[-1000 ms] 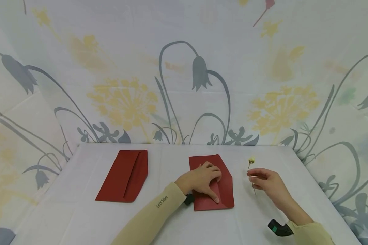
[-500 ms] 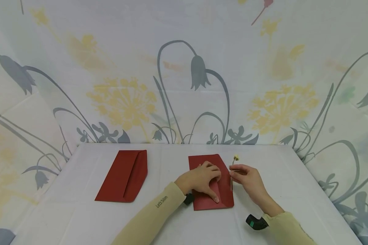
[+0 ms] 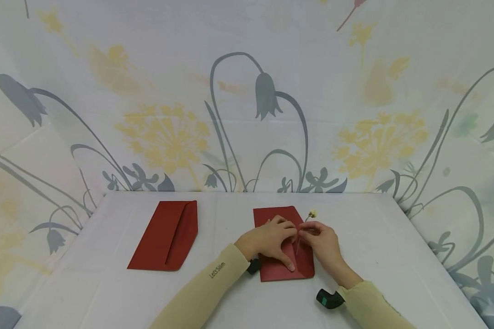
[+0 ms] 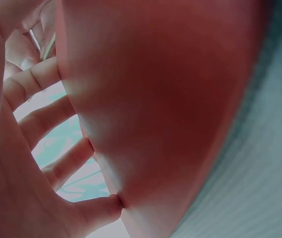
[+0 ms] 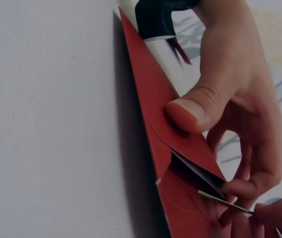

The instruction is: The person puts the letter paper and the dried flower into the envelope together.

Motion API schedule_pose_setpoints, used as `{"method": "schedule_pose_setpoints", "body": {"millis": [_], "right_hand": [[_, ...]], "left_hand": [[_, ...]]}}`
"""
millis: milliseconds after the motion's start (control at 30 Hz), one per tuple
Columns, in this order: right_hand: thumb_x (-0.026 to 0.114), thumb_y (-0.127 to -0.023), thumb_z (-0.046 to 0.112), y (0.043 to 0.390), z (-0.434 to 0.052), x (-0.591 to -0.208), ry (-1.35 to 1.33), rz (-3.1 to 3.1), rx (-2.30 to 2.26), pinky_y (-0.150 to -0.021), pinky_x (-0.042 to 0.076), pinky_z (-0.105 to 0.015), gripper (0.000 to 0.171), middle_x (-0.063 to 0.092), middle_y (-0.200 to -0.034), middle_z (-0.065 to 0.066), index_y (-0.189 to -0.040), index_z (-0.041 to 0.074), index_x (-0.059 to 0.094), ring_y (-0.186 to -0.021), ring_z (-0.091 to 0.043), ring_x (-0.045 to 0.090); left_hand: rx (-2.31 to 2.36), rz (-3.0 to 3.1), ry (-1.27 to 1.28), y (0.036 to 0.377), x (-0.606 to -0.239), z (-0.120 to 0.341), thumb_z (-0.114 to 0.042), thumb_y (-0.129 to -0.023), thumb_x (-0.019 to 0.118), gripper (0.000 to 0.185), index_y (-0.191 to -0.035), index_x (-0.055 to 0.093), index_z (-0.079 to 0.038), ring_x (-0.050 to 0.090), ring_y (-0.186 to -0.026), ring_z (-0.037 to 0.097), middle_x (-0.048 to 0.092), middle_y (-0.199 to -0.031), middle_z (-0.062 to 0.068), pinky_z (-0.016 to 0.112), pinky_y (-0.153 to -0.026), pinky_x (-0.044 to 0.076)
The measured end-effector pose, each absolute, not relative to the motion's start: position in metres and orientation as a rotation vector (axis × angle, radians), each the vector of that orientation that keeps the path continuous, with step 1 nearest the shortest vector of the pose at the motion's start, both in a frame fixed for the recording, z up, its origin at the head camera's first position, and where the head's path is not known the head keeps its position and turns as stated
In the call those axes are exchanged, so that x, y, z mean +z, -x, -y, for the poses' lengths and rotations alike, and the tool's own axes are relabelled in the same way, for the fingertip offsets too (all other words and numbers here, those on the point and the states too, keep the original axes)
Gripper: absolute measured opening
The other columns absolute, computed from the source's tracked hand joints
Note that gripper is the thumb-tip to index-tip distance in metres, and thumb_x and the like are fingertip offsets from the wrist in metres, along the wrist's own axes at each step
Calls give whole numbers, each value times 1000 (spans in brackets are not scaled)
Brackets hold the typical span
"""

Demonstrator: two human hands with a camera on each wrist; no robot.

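A red envelope [image 3: 302, 261] lies on the white table, just right of centre. My left hand [image 3: 281, 240] rests on it: the thumb [image 5: 188, 111] presses its face and the curled fingers [image 5: 250, 188] hold the flap up, so a dark gap shows. My right hand [image 3: 308, 232] pinches the thin stem of a small dried flower [image 3: 312, 214] right beside the left fingers. The stem's [image 5: 225, 202] lower end lies at the flap's opening. In the left wrist view the red envelope [image 4: 171, 99] fills the picture, with my fingers [image 4: 46, 124] behind it.
A second red envelope [image 3: 166, 235] lies flat at the left of the table [image 3: 378, 256]. A floral cloth backdrop [image 3: 247, 114] rises behind and at both sides. Black wrist devices [image 3: 329, 299] sit at my cuffs.
My right hand has carried the flower leftward from the bare table at the right to the envelope's flap. The left hand has stayed on the envelope.
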State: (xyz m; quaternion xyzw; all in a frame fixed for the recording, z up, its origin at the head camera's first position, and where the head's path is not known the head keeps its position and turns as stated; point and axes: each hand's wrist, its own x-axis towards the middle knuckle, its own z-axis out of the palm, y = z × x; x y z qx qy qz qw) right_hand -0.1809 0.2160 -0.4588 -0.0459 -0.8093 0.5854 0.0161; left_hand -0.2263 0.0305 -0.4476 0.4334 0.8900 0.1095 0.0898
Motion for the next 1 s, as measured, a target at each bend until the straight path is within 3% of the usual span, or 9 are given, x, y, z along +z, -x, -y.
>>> {"method": "schedule_pose_setpoints", "body": {"millis": [367,733,1000], "right_hand": [[71,-93,10,182,-207,-464,174,2500,1815,-72,55,-22,24,72,-100,-14,-112,-4,67,-87,-17,69],[69,-95,12,186,-203,-467,219,2483,1891,-76,54,-21,25,73,-100,-11,-114,-3,66,-88,-12,68],[63,-97,5,192,-208,-470,329,2275,2214,-78,57,-26,27,67,-104,-10,-119,-9,58,-88,-11,69]], "left_hand": [[344,-2644,-1310,226,-448,-30,-70,-68,78,59,-101,54,-27,35,-132,17,51,-129,-13,58,-109,35],[380,-2632,-1306,228,-448,-29,-68,-69,79,61,-106,55,-25,35,-128,18,49,-126,-10,58,-110,33],[401,-2649,-1337,226,-445,-27,-70,-67,79,61,-102,53,-27,37,-123,17,46,-113,-12,47,-106,40]]}}
